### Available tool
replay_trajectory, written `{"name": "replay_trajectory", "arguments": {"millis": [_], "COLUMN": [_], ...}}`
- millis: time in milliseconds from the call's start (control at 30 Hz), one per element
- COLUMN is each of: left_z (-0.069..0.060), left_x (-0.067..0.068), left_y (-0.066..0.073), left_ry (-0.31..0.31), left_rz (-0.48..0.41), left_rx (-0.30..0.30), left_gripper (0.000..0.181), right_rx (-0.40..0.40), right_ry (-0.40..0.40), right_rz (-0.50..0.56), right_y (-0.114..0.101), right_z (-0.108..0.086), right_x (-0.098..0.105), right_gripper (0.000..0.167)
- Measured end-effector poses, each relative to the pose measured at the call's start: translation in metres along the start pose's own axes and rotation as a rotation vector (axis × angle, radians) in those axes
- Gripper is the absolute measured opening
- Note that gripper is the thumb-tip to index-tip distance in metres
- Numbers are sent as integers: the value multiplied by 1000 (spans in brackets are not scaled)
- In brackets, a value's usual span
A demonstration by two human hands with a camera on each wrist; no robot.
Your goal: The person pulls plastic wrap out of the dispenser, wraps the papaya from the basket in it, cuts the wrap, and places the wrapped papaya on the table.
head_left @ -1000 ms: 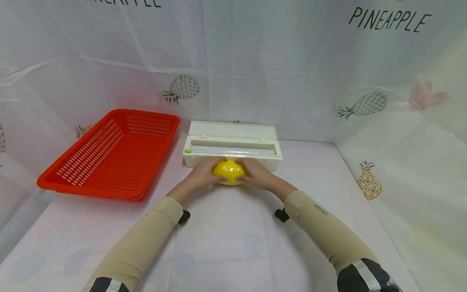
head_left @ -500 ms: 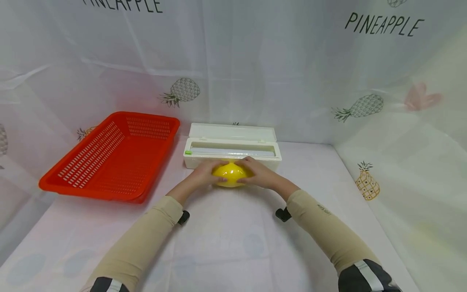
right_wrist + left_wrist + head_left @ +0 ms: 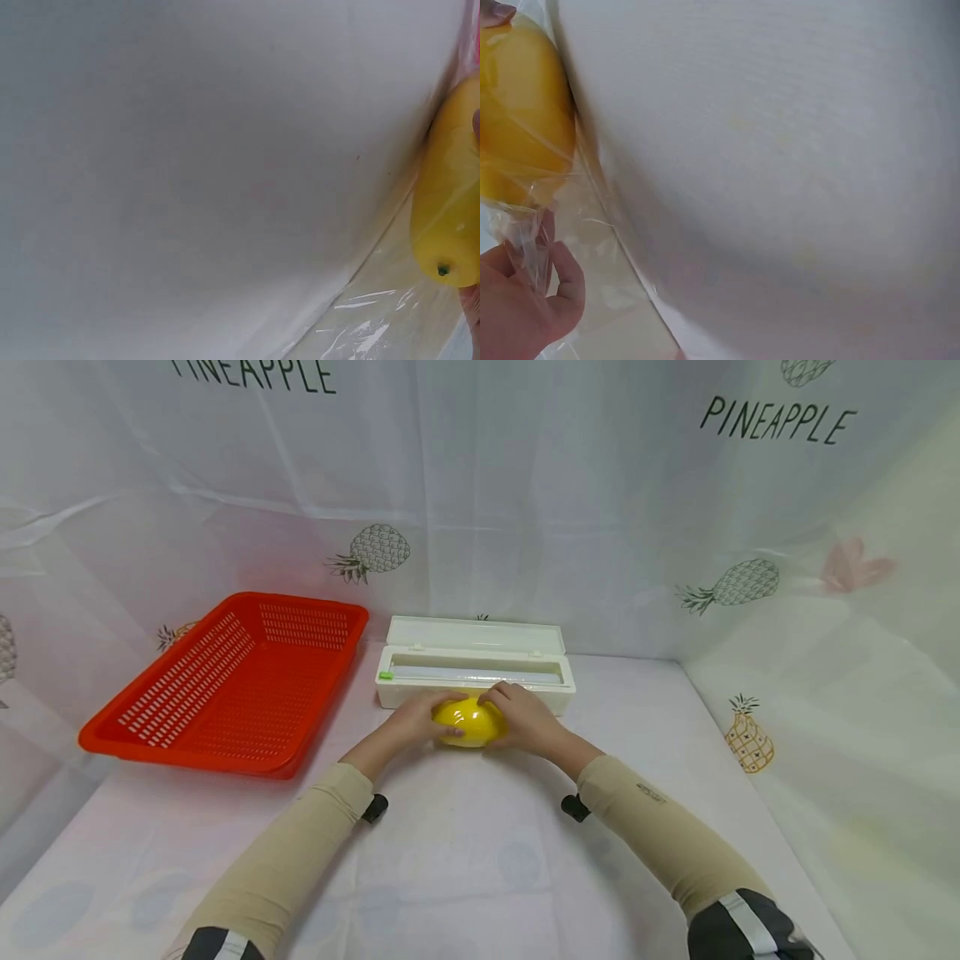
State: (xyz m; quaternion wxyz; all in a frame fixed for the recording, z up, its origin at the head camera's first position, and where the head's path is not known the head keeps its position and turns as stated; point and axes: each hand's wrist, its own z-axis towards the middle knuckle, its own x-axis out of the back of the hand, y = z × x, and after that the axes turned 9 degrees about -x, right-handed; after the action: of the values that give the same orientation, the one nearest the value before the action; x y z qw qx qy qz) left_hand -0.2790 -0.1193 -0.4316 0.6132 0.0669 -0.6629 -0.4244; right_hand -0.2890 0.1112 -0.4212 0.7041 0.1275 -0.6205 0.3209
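Observation:
A smooth, glossy yellow fruit (image 3: 470, 722) lies on its side in front of the white box (image 3: 474, 677). Clear plastic wrap covers it in both wrist views. My left hand (image 3: 414, 717) curls round its left end, thumb on the near side. At the right end my right hand (image 3: 528, 718) grips it with bent fingers on top; its thumb is mostly hidden. In the left wrist view, fingers pinch a gathered bunch of wrap (image 3: 531, 247) at one end of the yellow fruit (image 3: 525, 112). The right wrist view shows a small dark green nub (image 3: 443, 269) on its tip.
The box behind has its lid up, with a roll of plastic wrap (image 3: 472, 674) inside and a green slider (image 3: 386, 675) at the left. A red slotted basket (image 3: 285, 764) stands to the left. A pineapple-print sheet hangs behind and at the right.
My right hand has shifted slightly left and its thumb has tucked in out of sight. The left hand keeps its hold on the fruit. The head view has tilted slightly up.

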Motion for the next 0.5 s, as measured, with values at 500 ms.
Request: {"name": "replay_trajectory", "arguments": {"millis": [500], "left_z": [-22], "left_x": [11], "left_y": [-17], "left_ry": [84], "left_rz": [-216], "left_rx": [76], "left_gripper": [67], "right_rx": [-29], "right_ry": [0], "right_rz": [65], "right_y": [0], "right_z": [1], "right_x": [-2], "right_gripper": [66]}}
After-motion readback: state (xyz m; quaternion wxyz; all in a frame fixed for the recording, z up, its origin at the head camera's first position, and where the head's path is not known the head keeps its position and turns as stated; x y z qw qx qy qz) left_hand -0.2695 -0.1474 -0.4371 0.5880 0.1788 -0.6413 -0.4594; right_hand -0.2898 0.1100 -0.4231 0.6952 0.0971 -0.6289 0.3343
